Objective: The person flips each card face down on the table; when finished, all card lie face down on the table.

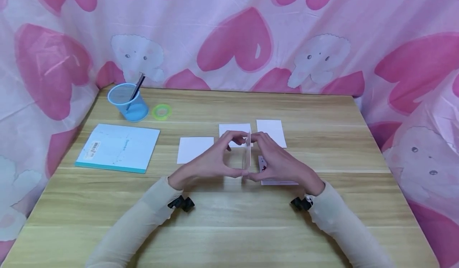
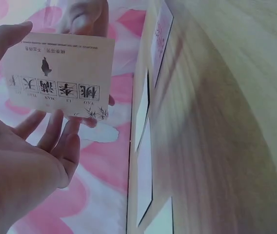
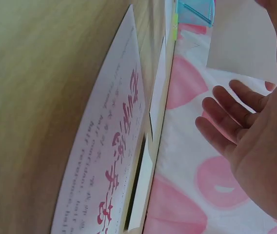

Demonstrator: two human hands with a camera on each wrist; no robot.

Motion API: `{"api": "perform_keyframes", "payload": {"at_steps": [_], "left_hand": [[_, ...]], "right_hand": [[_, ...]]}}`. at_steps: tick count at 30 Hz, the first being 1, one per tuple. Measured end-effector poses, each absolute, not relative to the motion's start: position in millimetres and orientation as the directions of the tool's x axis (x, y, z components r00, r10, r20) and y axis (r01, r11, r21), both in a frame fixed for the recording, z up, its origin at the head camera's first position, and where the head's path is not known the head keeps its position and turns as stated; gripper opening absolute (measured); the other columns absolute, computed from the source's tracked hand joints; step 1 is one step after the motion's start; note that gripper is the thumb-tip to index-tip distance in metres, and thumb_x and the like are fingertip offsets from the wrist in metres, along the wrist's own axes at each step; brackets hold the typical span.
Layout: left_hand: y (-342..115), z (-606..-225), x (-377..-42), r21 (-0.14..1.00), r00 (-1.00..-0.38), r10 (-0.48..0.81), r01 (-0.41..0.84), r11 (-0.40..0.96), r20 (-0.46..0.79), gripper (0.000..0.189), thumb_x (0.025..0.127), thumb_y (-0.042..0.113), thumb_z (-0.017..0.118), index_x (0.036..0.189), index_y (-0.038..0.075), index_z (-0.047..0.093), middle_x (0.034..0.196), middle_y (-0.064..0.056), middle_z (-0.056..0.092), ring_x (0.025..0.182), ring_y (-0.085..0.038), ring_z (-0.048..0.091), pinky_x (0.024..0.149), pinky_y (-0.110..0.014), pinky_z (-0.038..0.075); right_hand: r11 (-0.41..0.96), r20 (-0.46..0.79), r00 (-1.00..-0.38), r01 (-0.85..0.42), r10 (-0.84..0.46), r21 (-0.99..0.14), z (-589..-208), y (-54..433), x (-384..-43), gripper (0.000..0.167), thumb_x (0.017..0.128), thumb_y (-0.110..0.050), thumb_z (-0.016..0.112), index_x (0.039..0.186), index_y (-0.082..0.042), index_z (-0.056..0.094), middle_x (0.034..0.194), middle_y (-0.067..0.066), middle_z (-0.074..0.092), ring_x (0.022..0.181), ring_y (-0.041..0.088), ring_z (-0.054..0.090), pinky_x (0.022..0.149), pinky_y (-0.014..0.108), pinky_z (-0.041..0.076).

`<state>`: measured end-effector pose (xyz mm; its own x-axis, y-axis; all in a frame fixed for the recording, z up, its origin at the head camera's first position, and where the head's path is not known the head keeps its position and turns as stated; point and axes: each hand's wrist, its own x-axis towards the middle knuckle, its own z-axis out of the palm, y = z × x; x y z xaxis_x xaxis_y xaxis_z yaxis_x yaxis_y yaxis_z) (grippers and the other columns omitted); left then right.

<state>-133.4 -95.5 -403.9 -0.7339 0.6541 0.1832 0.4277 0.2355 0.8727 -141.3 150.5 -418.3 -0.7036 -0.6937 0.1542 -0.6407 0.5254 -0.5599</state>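
Observation:
Upright above the table, a printed card (image 1: 248,152) is held between the two hands and appears nearly edge-on in the head view. My left hand (image 1: 209,158) holds it by opposite edges, thumb on the near one and fingertips on the far one. From the other side my right hand (image 1: 283,164) grips the same edges. In the left wrist view the card's face (image 2: 55,73) carries boxed Chinese characters and a small dark figure, upside down. Its plain back (image 3: 241,41) faces the right wrist camera. Below the right hand lies another card (image 3: 109,151) with red writing.
Three white cards, a left one (image 1: 195,149), a middle one (image 1: 229,128) and a right one (image 1: 271,133), lie beyond the hands. Farther left are a light-blue notebook (image 1: 118,146), a blue cup (image 1: 134,110) holding a dark pen, and a green tape roll (image 1: 162,112). A pink curtain (image 1: 179,33) hangs behind.

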Motion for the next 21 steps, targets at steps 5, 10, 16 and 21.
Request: {"api": "perform_keyframes", "payload": {"at_steps": [5, 10, 16, 21], "left_hand": [[-100, -412, -134, 0.875, -0.730, 0.657, 0.429, 0.225, 0.189, 0.091, 0.075, 0.040, 0.085, 0.144, 0.015, 0.031, 0.133, 0.001, 0.042, 0.124, -0.017, 0.040, 0.097, -0.043, 0.039], [-104, -414, -133, 0.871, -0.727, 0.659, 0.436, 0.226, 0.193, 0.093, 0.073, 0.040, 0.085, 0.143, 0.018, 0.028, 0.129, 0.004, 0.042, 0.122, -0.018, 0.041, 0.095, -0.041, 0.040], [-110, -414, -133, 0.826, -0.732, 0.638, 0.499, 0.262, 0.239, 0.096, 0.070, 0.043, 0.087, 0.144, 0.022, 0.030, 0.126, 0.006, 0.042, 0.117, -0.020, 0.047, 0.087, -0.045, 0.045], [-119, -418, -132, 0.793, -0.769, 0.612, 0.484, 0.371, 0.183, 0.094, 0.067, 0.037, 0.089, 0.140, 0.021, 0.031, 0.126, 0.005, 0.039, 0.115, -0.021, 0.048, 0.084, -0.043, 0.048]], "right_hand": [[0.509, 0.169, -0.682, -0.666, -0.711, -0.545, -420, 149, -141, 0.092, 0.071, -0.063, 0.075, 0.140, -0.017, 0.036, 0.137, -0.006, 0.037, 0.123, 0.015, 0.041, 0.099, 0.035, 0.040], [0.537, 0.129, -0.694, -0.648, -0.708, -0.539, -421, 149, -138, 0.093, 0.069, -0.061, 0.079, 0.139, -0.018, 0.036, 0.137, -0.007, 0.039, 0.115, 0.016, 0.045, 0.091, 0.034, 0.043], [0.589, 0.115, -0.687, -0.686, -0.718, -0.427, -420, 150, -139, 0.093, 0.068, -0.061, 0.080, 0.135, -0.010, 0.040, 0.130, -0.002, 0.047, 0.108, 0.016, 0.046, 0.089, 0.033, 0.040], [0.625, 0.106, -0.682, -0.713, -0.724, -0.317, -418, 152, -142, 0.096, 0.068, -0.065, 0.077, 0.136, -0.007, 0.041, 0.129, 0.003, 0.045, 0.115, 0.017, 0.042, 0.098, 0.037, 0.036]]}}
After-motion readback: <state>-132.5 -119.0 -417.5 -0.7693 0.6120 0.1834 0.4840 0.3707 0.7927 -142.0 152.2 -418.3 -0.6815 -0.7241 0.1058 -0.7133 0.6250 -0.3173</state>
